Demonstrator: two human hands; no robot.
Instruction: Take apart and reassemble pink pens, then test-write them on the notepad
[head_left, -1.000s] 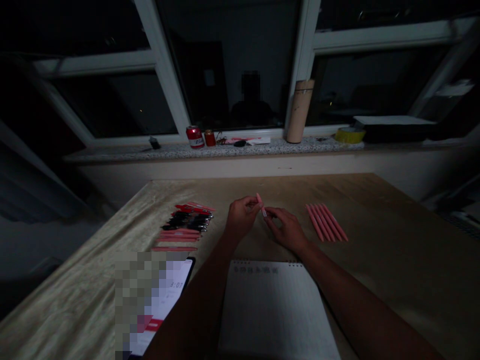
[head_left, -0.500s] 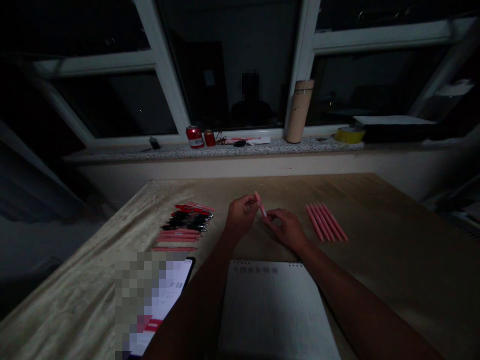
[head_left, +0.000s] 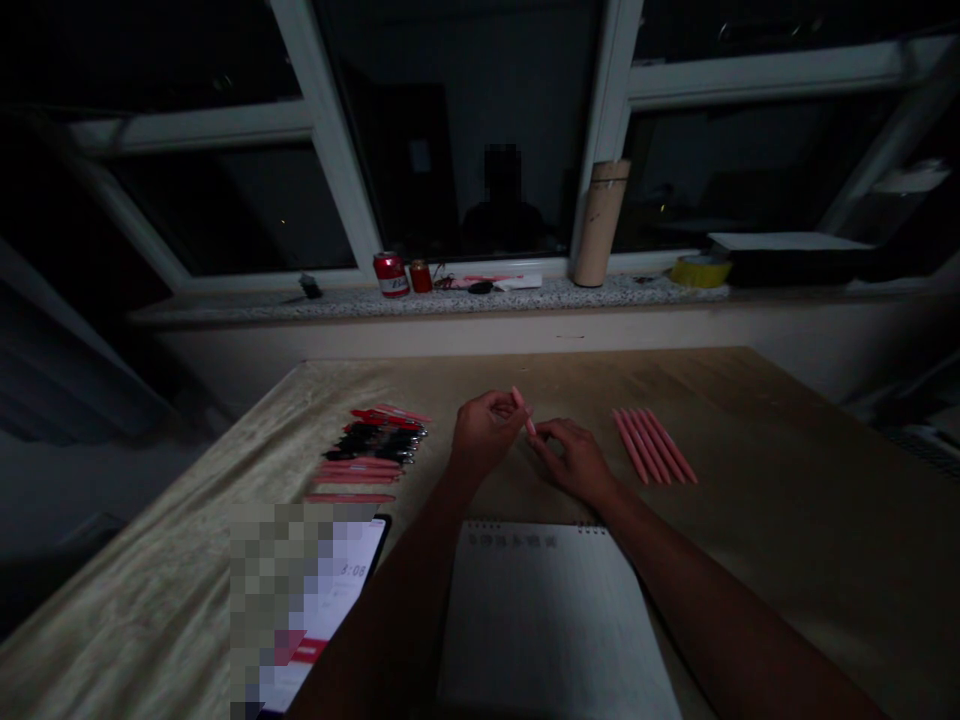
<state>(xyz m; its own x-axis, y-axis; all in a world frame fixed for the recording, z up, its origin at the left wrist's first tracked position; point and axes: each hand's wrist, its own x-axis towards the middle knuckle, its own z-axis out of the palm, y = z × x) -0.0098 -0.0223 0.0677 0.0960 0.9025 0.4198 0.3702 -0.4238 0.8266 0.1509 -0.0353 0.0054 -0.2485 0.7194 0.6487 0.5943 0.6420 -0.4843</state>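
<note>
Between my hands a pink pen (head_left: 532, 426) is held at a slant over the far side of the notebook. My left hand (head_left: 480, 436) is closed around its upper part, fingertips pinching it. The thumb and fingers of my right hand (head_left: 574, 456) pinch its lower end. To the right, several pink pens (head_left: 652, 446) lie side by side in a slanted row. On the left lies a stack of black pens (head_left: 379, 440), with pink pens (head_left: 356, 478) on its near side and red and pink ones at its far side.
A spiral notebook (head_left: 555, 620) with writing at its top lies between my forearms. Left of it is a lit phone (head_left: 341, 580), partly blurred out. A red can (head_left: 391, 274), a small red jar (head_left: 421, 277), a wooden-looking flask (head_left: 601, 225) and yellow tape (head_left: 700, 271) stand on the windowsill.
My left fingers have shifted slightly along the pink pen, which moved a little to the right. Everything else stays in place.
</note>
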